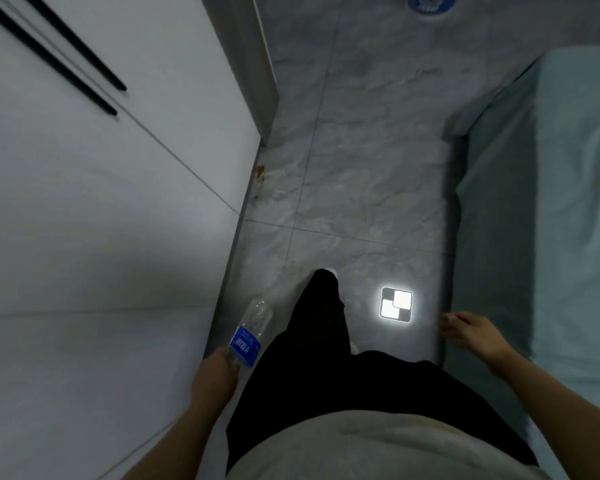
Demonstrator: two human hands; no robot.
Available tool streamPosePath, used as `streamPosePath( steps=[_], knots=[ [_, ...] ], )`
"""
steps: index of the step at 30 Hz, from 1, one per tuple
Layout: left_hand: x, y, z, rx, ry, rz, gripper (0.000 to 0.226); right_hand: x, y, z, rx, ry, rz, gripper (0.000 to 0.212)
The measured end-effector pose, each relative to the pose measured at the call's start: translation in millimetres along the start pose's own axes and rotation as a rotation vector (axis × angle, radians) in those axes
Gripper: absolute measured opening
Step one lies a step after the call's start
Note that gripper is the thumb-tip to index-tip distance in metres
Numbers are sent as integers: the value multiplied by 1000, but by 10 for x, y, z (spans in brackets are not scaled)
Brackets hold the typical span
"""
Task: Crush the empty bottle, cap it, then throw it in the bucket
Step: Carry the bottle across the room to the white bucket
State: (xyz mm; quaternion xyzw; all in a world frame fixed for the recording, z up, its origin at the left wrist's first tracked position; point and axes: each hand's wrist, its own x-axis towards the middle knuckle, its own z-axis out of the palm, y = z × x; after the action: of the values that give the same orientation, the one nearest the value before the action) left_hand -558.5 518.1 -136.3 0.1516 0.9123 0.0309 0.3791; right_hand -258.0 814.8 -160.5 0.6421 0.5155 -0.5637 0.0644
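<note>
A clear plastic bottle [250, 330] with a blue label hangs low at my left side, its base pointing forward and down. My left hand [215, 377] grips it at the neck end; whether a cap is on is hidden by my fingers. The bottle looks uncrushed. My right hand [471, 330] swings free at my right side, fingers loosely apart and holding nothing. A blue and white round object [430, 5], possibly the bucket, shows at the top edge of the floor, far ahead.
I stand in a narrow aisle of grey marble tiles [354, 188]. White cabinet doors [101, 202] with black handles [59, 57] line the left. A bed with a pale green sheet [551, 202] runs along the right. A ceiling light reflects on the floor [395, 304].
</note>
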Motion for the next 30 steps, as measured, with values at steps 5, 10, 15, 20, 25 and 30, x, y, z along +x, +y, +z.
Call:
streamPosePath(
  steps=[5,10,15,20,25,30],
  knots=[
    [746,957,-536,113,-1,134,23,292,-192,-316,18,118,105,27],
    [1390,2086,-987,274,4,293,26,532,-388,-657,157,200,225,29],
    [1933,3276,-1203,297,29,361,26,1012,-696,-1160,239,213,293,29],
    [2182,4161,-1222,252,30,335,22,1709,-1361,-1890,225,228,231,29],
    [2310,4620,-1261,214,-26,230,20,2369,-2228,-2533,194,240,111,29],
    [2655,5019,-1407,158,-41,127,20,2965,-2959,-2904,189,233,75,29]
  ],
)
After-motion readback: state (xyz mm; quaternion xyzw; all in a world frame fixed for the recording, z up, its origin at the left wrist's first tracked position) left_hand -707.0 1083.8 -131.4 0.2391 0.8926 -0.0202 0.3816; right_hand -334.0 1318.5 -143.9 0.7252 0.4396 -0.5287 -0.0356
